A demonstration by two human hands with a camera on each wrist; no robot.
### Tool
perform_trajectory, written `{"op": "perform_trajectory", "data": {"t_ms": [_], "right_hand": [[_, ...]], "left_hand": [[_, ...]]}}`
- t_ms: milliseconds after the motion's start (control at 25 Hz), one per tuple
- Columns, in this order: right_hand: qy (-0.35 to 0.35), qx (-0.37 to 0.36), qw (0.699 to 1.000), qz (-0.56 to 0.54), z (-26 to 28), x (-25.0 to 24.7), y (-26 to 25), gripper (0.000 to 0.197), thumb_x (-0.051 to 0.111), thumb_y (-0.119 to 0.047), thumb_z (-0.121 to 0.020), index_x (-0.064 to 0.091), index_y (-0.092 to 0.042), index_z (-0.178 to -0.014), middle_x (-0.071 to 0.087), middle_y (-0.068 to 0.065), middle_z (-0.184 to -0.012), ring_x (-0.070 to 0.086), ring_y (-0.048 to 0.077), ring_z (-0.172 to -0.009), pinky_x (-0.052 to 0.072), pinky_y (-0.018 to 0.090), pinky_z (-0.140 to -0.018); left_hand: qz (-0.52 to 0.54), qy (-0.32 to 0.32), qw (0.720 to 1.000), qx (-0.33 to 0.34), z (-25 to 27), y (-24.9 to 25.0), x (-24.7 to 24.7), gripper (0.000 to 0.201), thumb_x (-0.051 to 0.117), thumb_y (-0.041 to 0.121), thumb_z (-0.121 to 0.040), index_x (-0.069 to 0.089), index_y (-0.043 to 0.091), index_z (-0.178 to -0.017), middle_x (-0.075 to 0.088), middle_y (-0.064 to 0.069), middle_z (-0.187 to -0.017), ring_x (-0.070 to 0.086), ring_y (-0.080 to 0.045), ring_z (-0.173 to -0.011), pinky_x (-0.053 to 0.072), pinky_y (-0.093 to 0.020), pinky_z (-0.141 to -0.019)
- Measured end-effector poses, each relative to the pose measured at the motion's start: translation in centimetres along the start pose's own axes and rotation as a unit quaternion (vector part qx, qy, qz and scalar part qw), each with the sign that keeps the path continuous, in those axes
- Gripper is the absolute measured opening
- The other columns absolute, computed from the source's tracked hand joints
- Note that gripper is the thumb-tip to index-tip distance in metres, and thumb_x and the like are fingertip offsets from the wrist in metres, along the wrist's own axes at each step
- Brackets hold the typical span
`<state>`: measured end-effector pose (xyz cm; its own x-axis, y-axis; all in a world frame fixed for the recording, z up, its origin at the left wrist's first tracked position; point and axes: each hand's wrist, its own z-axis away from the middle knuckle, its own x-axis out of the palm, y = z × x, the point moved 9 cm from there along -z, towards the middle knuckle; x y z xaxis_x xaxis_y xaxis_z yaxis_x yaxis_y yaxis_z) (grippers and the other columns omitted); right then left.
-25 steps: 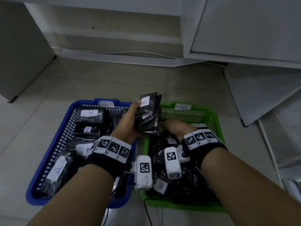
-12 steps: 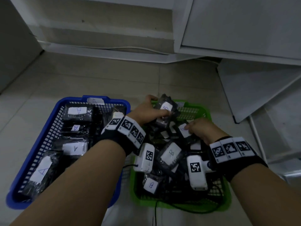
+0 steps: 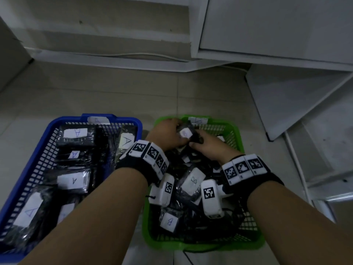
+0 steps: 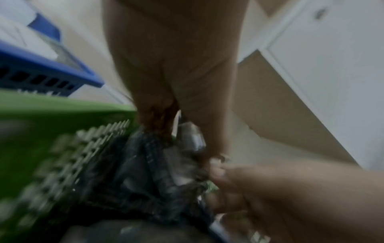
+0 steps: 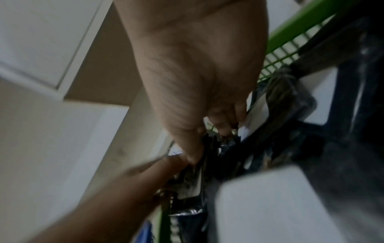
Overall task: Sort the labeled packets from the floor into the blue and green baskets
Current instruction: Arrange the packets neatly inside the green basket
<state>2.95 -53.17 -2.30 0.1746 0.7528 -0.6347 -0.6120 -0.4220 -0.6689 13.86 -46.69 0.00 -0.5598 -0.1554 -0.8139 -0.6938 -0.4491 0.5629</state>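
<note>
My left hand (image 3: 176, 131) grips a black packet labelled B (image 3: 186, 133) low over the far end of the green basket (image 3: 191, 245). My right hand (image 3: 196, 142) meets it from the right and pinches the same packet's black wrap. Several B packets (image 3: 193, 180) lie under my wrists in that basket. The blue basket (image 3: 66, 119) on the left holds several A packets (image 3: 73, 180). The blurred left wrist view shows my left hand (image 4: 185, 144) on the packet (image 4: 145, 172), with right fingers (image 4: 224, 180) touching it. The right wrist view shows my right hand (image 5: 207, 139) pinching the wrap (image 5: 193, 180).
The two baskets stand side by side on a tiled floor (image 3: 114, 92). A white board (image 3: 286, 104) leans at the right, beside white cabinets. A white cable (image 3: 133, 54) runs along the wall base. A black cable (image 3: 200, 251) trails at the green basket's near rim.
My left hand has carried the B packet from between the baskets to the far end of the green one and lowered it. My right hand has moved forward onto it.
</note>
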Motion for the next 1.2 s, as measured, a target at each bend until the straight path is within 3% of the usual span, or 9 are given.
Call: {"op": "perform_trajectory", "data": {"t_ms": [160,280,400,480,600,720,880,1080,1200], "right_hand": [[0.062,-0.015,0.990,0.128,-0.8,0.1,0.3,0.050,0.063,-0.029,-0.084,0.050,-0.020,-0.132,0.059,0.010,-0.128,0.051,0.031,-0.121,0.039,0.040,-0.104],[0.061,0.029,0.976,0.207,-0.7,-0.2,2.2,0.078,0.065,-0.062,-0.066,0.043,-0.031,-0.134,0.052,0.009,-0.135,0.042,0.032,-0.126,0.032,0.042,-0.106],[0.059,0.084,0.961,0.258,-0.3,-0.1,3.7,0.100,0.056,-0.085,-0.052,0.042,-0.030,-0.134,0.040,0.013,-0.136,0.032,0.034,-0.128,0.034,0.048,-0.105],[0.064,0.093,0.953,0.280,0.2,0.3,3.3,0.096,0.063,-0.080,-0.057,0.042,-0.026,-0.133,0.032,0.014,-0.135,0.026,0.035,-0.128,0.034,0.047,-0.106],[0.046,0.103,0.958,0.262,0.2,0.3,2.9,0.085,0.071,-0.063,-0.066,0.043,-0.021,-0.134,0.027,0.017,-0.140,0.022,0.039,-0.133,0.030,0.046,-0.111],[0.004,0.113,0.959,0.259,0.4,0.1,2.8,0.079,0.076,-0.050,-0.069,0.044,-0.018,-0.133,0.026,0.020,-0.143,0.036,0.038,-0.129,0.036,0.040,-0.106],[-0.028,0.108,0.965,0.236,0.6,0.7,2.7,0.075,0.074,-0.045,-0.074,0.041,-0.018,-0.135,0.023,0.020,-0.147,0.043,0.034,-0.126,0.043,0.041,-0.103],[-0.052,0.073,0.962,0.258,1.8,-1.6,1.8,0.070,0.078,-0.023,-0.073,0.048,-0.019,-0.136,0.052,0.009,-0.135,0.053,0.028,-0.118,0.047,0.032,-0.095],[-0.030,0.087,0.969,0.228,2.7,-4.2,1.9,0.066,0.075,-0.018,-0.073,0.050,-0.020,-0.134,0.056,0.006,-0.130,0.056,0.026,-0.112,0.047,0.030,-0.093]], "left_hand": [[-0.096,0.067,0.990,0.082,0.7,0.0,-0.5,0.050,0.061,0.028,-0.086,0.051,0.020,-0.134,0.051,-0.009,-0.129,0.045,-0.030,-0.117,0.041,-0.044,-0.097],[-0.118,0.008,0.990,0.078,0.7,0.0,0.7,0.065,0.061,0.047,-0.083,0.040,0.027,-0.142,0.041,-0.006,-0.137,0.037,-0.028,-0.126,0.039,-0.045,-0.104],[-0.170,-0.031,0.984,0.039,0.6,0.1,1.8,0.093,0.072,0.059,-0.066,0.030,0.032,-0.144,0.035,-0.006,-0.135,0.039,-0.028,-0.124,0.047,-0.046,-0.095],[-0.208,-0.020,0.977,0.036,0.8,0.4,2.1,0.091,0.072,0.055,-0.068,0.027,0.034,-0.144,0.034,-0.008,-0.133,0.042,-0.031,-0.122,0.050,-0.047,-0.089],[-0.240,-0.002,0.970,0.050,0.8,0.7,1.6,0.086,0.065,0.056,-0.074,0.023,0.036,-0.146,0.037,-0.008,-0.134,0.039,-0.030,-0.124,0.042,-0.045,-0.097],[-0.235,-0.007,0.971,0.038,0.7,0.3,1.3,0.086,0.062,0.055,-0.077,0.018,0.036,-0.149,0.041,-0.009,-0.134,0.044,-0.031,-0.122,0.040,-0.043,-0.098],[-0.182,-0.080,0.980,0.025,0.9,0.0,3.0,0.091,0.069,0.044,-0.075,0.016,0.033,-0.149,0.035,-0.016,-0.135,0.046,-0.036,-0.120,0.046,-0.049,-0.097],[-0.150,-0.076,0.985,0.030,0.2,-0.4,2.5,0.077,0.074,0.025,-0.075,0.035,0.023,-0.141,0.041,-0.014,-0.132,0.046,-0.034,-0.122,0.045,-0.049,-0.098],[-0.177,-0.068,0.981,0.026,0.3,-0.9,2.7,0.083,0.073,0.043,-0.076,0.030,0.024,-0.144,0.038,-0.012,-0.135,0.042,-0.032,-0.125,0.044,-0.048,-0.099]]}}
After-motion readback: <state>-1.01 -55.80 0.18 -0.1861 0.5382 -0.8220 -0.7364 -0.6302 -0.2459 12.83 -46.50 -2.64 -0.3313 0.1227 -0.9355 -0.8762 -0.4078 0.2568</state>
